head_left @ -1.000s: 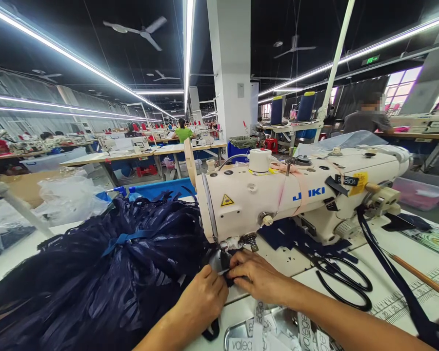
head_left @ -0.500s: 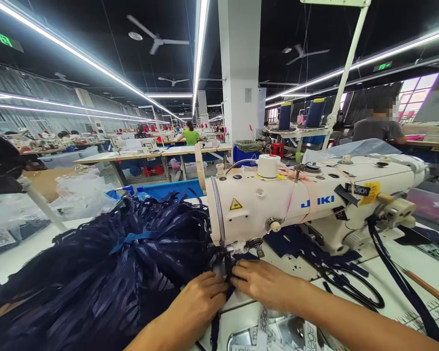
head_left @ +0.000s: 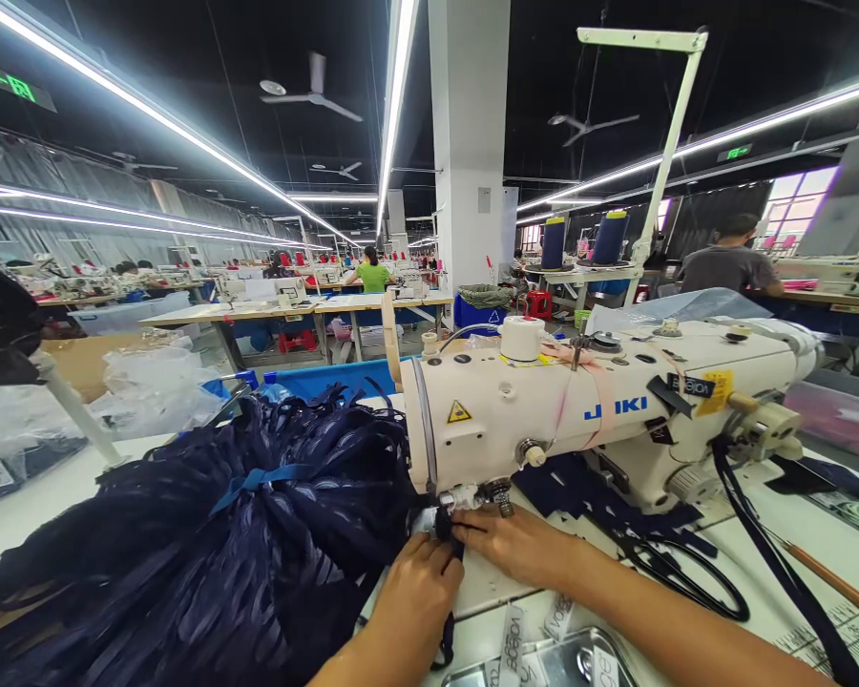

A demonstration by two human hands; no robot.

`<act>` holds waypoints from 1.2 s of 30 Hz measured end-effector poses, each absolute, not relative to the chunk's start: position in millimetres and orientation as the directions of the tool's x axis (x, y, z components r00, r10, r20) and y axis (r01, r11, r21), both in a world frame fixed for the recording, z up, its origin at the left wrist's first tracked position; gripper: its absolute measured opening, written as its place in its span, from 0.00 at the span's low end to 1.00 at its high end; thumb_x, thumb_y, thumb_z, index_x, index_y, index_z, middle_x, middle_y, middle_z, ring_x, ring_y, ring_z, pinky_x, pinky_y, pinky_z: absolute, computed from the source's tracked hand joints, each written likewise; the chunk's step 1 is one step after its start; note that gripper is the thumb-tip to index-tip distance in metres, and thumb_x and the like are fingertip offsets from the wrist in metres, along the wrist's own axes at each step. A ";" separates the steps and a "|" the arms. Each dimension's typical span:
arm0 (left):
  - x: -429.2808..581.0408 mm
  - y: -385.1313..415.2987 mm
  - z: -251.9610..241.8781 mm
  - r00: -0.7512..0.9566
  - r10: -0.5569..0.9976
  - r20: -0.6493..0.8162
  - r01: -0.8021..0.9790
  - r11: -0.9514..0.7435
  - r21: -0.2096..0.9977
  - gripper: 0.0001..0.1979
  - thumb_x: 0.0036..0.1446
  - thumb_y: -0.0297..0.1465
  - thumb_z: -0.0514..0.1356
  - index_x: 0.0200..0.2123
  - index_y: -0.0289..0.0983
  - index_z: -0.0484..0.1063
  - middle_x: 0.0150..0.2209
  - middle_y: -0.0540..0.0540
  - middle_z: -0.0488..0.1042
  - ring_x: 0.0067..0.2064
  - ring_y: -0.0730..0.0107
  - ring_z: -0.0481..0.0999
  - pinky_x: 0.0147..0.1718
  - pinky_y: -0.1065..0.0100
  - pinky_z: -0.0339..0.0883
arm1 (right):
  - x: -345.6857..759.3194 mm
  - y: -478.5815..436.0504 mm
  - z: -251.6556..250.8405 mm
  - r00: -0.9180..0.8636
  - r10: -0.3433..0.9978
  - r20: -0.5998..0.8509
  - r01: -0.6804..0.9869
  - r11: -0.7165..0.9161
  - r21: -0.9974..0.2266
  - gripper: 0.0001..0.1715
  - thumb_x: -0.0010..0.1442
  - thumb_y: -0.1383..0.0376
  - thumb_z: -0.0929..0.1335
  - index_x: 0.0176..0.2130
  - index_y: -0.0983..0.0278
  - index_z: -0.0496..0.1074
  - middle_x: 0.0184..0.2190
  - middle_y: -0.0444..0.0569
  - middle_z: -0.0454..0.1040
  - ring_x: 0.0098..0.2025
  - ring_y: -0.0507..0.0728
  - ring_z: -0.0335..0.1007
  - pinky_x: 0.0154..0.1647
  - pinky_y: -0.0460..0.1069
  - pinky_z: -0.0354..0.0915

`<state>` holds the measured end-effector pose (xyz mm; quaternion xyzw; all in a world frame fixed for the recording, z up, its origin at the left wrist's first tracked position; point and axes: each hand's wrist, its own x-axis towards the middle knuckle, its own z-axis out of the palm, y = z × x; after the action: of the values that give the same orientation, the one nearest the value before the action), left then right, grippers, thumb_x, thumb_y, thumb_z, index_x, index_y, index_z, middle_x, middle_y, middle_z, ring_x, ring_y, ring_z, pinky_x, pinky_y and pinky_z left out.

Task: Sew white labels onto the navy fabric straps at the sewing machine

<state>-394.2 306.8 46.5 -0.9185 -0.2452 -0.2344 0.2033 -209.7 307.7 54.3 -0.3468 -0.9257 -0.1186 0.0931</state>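
A white JUKI sewing machine (head_left: 530, 405) stands before me, its head at the left end. Right under its needle area, both hands are at a small dark navy fabric strip (head_left: 444, 522). My left hand (head_left: 421, 584), closed with curled fingers, grips the strip from the near side; part of the strip hangs below that hand. From the right, my right hand (head_left: 512, 546) has its fingers pressed together, with the tips on the strip by the presser foot. The needle and the fingertips' exact hold are partly hidden. A large bundle of navy strips (head_left: 258, 534), tied with a blue band (head_left: 258, 482), lies to the left.
Black scissors (head_left: 687, 572) and navy scraps (head_left: 565, 487) lie right of my hands. A metal tray (head_left: 544, 663) with printed labels sits at the front edge. A brown stick-like tool (head_left: 830, 577) lies far right. Thread cones (head_left: 608, 237) and seated people are behind.
My left hand has shifted right and closer to my right hand, the strip moving with it. My right hand stays near the presser foot. The camera view has tilted slightly.
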 end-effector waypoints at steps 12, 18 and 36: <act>-387.2 310.5 45.7 0.749 0.438 0.497 0.601 -0.765 -0.232 0.13 0.42 0.13 0.51 0.24 0.34 0.69 0.28 0.46 0.76 0.31 0.66 0.75 0.39 0.65 0.70 | -208.0 316.8 51.4 -0.710 0.605 0.360 0.674 0.733 0.097 0.18 0.58 0.75 0.60 0.48 0.69 0.67 0.46 0.55 0.71 0.45 0.58 0.69 0.45 0.50 0.66; -384.6 312.5 49.8 0.747 0.500 0.439 0.628 -0.747 -0.217 0.13 0.43 0.14 0.51 0.25 0.34 0.70 0.29 0.46 0.76 0.32 0.65 0.76 0.42 0.63 0.69 | -207.3 319.8 50.6 -0.696 0.620 0.362 0.684 0.726 0.072 0.18 0.59 0.74 0.59 0.48 0.68 0.68 0.46 0.54 0.71 0.47 0.58 0.67 0.47 0.50 0.64; -391.7 296.8 106.9 0.495 0.869 0.011 0.864 -0.490 -0.118 0.20 0.45 0.26 0.57 0.45 0.34 0.68 0.44 0.39 0.71 0.47 0.53 0.68 0.46 0.53 0.61 | -210.0 315.2 63.2 -0.679 0.648 0.344 0.720 0.680 0.139 0.16 0.57 0.69 0.59 0.43 0.69 0.70 0.39 0.54 0.74 0.39 0.59 0.68 0.44 0.53 0.60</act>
<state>-391.7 296.8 106.9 -0.8628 -0.5021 0.0248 0.0540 -210.0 315.2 63.2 -0.3772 -0.9066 -0.1327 0.1347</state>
